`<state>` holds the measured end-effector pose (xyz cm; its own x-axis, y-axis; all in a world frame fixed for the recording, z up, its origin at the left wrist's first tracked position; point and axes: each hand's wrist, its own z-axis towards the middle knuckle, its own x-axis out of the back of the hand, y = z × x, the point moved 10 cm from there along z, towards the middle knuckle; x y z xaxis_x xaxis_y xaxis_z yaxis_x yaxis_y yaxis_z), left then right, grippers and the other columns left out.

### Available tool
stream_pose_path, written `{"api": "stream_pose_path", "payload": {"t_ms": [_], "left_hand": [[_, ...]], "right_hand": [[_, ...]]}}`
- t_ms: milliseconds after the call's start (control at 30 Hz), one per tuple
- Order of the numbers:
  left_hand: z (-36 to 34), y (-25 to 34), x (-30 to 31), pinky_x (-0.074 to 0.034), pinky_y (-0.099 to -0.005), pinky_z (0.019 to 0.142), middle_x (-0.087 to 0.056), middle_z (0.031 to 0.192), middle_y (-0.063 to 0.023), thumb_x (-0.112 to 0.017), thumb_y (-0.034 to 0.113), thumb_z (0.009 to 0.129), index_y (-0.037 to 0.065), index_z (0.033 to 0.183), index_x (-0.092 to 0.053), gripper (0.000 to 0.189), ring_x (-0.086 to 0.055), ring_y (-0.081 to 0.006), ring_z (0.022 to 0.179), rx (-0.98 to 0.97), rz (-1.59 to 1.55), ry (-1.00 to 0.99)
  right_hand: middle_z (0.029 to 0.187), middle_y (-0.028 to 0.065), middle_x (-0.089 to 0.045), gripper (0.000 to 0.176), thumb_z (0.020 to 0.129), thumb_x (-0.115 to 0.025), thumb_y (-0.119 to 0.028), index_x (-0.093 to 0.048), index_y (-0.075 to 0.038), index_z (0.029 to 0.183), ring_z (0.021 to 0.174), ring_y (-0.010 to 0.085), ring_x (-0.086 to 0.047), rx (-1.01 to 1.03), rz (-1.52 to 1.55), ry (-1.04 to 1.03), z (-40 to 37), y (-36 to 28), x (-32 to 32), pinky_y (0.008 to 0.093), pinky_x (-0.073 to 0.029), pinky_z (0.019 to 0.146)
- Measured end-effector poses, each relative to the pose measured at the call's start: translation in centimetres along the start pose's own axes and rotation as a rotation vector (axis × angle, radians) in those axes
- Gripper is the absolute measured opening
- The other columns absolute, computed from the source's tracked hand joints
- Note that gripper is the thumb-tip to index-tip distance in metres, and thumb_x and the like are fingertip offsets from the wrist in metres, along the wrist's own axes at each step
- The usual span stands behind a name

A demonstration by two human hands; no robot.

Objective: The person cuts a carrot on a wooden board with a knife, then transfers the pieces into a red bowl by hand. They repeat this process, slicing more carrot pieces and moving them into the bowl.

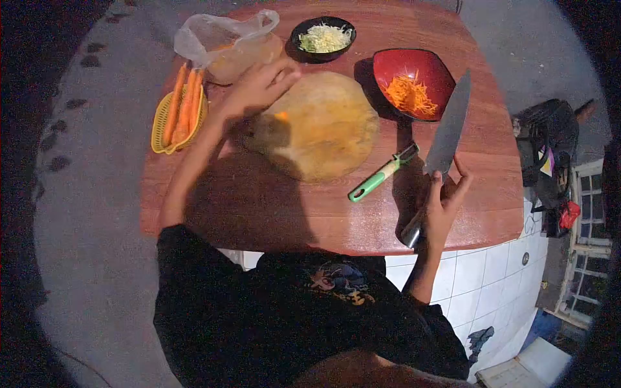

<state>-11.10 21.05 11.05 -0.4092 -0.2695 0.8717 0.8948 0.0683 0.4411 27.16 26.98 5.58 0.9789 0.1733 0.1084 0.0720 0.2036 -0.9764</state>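
A large knife is in my right hand, its blade pointing up and away, to the right of the round wooden board. My left hand is at the board's upper left edge, fingers apart, beside a plastic bag; it holds nothing that I can see. A small orange piece lies on the board. Between board and knife is a green-handled peeler. Shredded carrot lies in a red bowl.
A yellow basket with several whole carrots stands at the table's left edge. Behind the board is a black bowl of pale shreds. The wooden table ends just before my body.
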Motion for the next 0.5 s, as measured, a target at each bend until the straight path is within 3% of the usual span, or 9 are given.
{"api": "stream_pose_path", "payload": {"t_ms": [133, 200, 333, 400, 467, 500], "left_hand": [[-2.8, -3.1, -2.4, -0.050, -0.0412, 0.073, -0.063, 0.081, -0.0141, -0.056, 0.032, 0.092, 0.005, 0.105, -0.063, 0.031, -0.063, -0.0315, 0.079, -0.129, 0.108, -0.098], [-4.3, -2.1, -3.2, -0.050, -0.0410, 0.079, -0.065, 0.095, -0.0132, -0.056, 0.029, 0.091, 0.005, 0.106, -0.062, 0.029, -0.063, -0.0313, 0.088, -0.209, -0.012, -0.151], [-5.5, -1.2, -3.8, -0.048, -0.0405, 0.090, -0.062, 0.109, -0.0128, -0.057, 0.021, 0.090, 0.005, 0.109, -0.060, 0.025, -0.061, -0.0293, 0.099, -0.226, -0.095, -0.051], [-5.5, -2.4, -5.1, -0.044, -0.0408, 0.098, -0.060, 0.113, -0.0136, -0.059, 0.017, 0.089, 0.004, 0.113, -0.057, 0.028, -0.058, -0.0291, 0.107, -0.146, -0.066, -0.072], [-5.9, -2.1, -5.5, -0.044, -0.0410, 0.097, -0.060, 0.111, -0.0134, -0.061, 0.016, 0.088, 0.004, 0.114, -0.056, 0.029, -0.058, -0.0298, 0.105, -0.081, -0.115, -0.114], [-6.1, -2.1, -5.8, -0.045, -0.0412, 0.096, -0.060, 0.108, -0.0133, -0.062, 0.015, 0.088, 0.003, 0.115, -0.056, 0.030, -0.059, -0.0305, 0.103, -0.014, -0.153, -0.151]], "right_hand": [[0.100, 0.0129, -0.064, 0.037, 0.099, -0.053, -0.012, -0.039, -0.009, 0.134, 0.084, 0.0127, -0.057, 0.037, -0.032, -0.021, 0.2, 0.0, -0.5, 0.0253, -0.045, 0.073], [0.101, 0.0134, -0.064, 0.038, 0.099, -0.053, -0.012, -0.039, -0.008, 0.134, 0.084, 0.0128, -0.057, -0.006, -0.038, -0.020, 0.1, 0.0, -0.5, 0.0253, -0.045, 0.073], [0.102, 0.0145, -0.064, 0.038, 0.099, -0.053, -0.012, -0.038, -0.008, 0.133, 0.082, 0.0126, -0.058, -0.036, -0.013, 0.026, 0.1, 0.0, -0.4, 0.0248, -0.046, 0.072], [0.102, 0.0147, -0.064, 0.039, 0.098, -0.054, -0.012, -0.038, -0.008, 0.133, 0.082, 0.0125, -0.059, -0.032, 0.002, 0.031, 0.2, -0.3, -0.5, 0.0248, -0.046, 0.071], [0.102, 0.0150, -0.064, 0.039, 0.098, -0.055, -0.013, -0.038, -0.008, 0.133, 0.081, 0.0124, -0.059, -0.028, 0.018, 0.038, 0.2, -0.3, -0.4, 0.0247, -0.047, 0.071], [0.107, 0.0156, -0.063, 0.040, 0.098, -0.055, -0.012, -0.038, -0.008, 0.134, 0.087, 0.0153, -0.059, -0.045, 0.026, 0.016, 0.2, 0.0, -0.6, 0.0280, -0.047, 0.076]]}}
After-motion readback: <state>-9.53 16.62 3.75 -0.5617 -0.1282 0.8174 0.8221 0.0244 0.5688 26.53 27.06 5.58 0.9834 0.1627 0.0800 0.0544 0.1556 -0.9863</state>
